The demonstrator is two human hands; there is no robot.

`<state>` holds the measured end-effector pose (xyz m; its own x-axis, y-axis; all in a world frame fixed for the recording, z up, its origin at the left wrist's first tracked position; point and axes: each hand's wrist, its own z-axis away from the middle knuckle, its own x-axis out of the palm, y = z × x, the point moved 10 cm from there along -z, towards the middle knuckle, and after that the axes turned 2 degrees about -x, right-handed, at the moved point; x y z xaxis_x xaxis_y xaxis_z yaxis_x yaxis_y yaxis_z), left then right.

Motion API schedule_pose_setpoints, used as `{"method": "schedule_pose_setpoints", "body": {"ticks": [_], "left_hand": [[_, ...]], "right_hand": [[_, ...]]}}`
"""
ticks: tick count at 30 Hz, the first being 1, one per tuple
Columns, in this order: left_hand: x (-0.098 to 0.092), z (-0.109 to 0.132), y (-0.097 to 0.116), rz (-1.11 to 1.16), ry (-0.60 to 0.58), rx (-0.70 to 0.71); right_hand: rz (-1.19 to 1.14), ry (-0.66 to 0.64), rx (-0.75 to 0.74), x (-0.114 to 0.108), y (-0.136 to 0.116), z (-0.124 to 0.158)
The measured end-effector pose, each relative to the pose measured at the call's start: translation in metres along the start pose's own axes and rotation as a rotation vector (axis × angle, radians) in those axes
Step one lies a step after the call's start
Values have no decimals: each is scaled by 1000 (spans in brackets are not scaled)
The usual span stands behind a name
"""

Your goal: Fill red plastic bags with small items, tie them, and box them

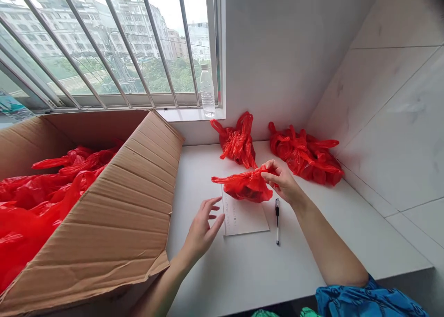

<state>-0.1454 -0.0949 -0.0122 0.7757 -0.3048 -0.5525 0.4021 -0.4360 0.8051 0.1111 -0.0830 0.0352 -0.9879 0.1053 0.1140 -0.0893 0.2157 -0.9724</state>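
My right hand (279, 180) pinches the gathered top of a red plastic bag (248, 186), its fingers closed on the knotted end. The bag bulges with something dark inside that I cannot make out, and it covers the upper part of a white notebook (248, 220) with small handwriting. To the left of the notebook, my left hand (204, 224) holds nothing, fingers apart and curved toward the bag. A black-capped pen (277, 220) lies just right of the notebook, below my right hand.
At left stands a large open cardboard box (128, 206) full of red bags (79, 173). Against the wall sit a tied red bag (237, 141) and a red bag pile (307, 155). A clear bottle (207, 93) stands on the sill by the barred window.
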Motion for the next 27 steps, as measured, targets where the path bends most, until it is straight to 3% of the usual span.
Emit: {"method": "schedule_pose_setpoints", "body": {"ticks": [5,11,15,17,22,27], "left_hand": [[16,-19,-4,-249,100,18],[33,-46,-11,-316,160,57],[31,-52,-19,-228,158,96],[22,-51,-23,-140,190,78],[1,-49,-31,168,240,-69],[20,-48,-22,409,29,-105]], "right_hand": [[476,-73,-35,13,33,12],[621,-371,21,40,42,35],[676,-307,-66,46,42,36],[579,-229,-38,41,49,31],[78,-28,108,23,65,25],[-164,-50,241,35,73,31]]}}
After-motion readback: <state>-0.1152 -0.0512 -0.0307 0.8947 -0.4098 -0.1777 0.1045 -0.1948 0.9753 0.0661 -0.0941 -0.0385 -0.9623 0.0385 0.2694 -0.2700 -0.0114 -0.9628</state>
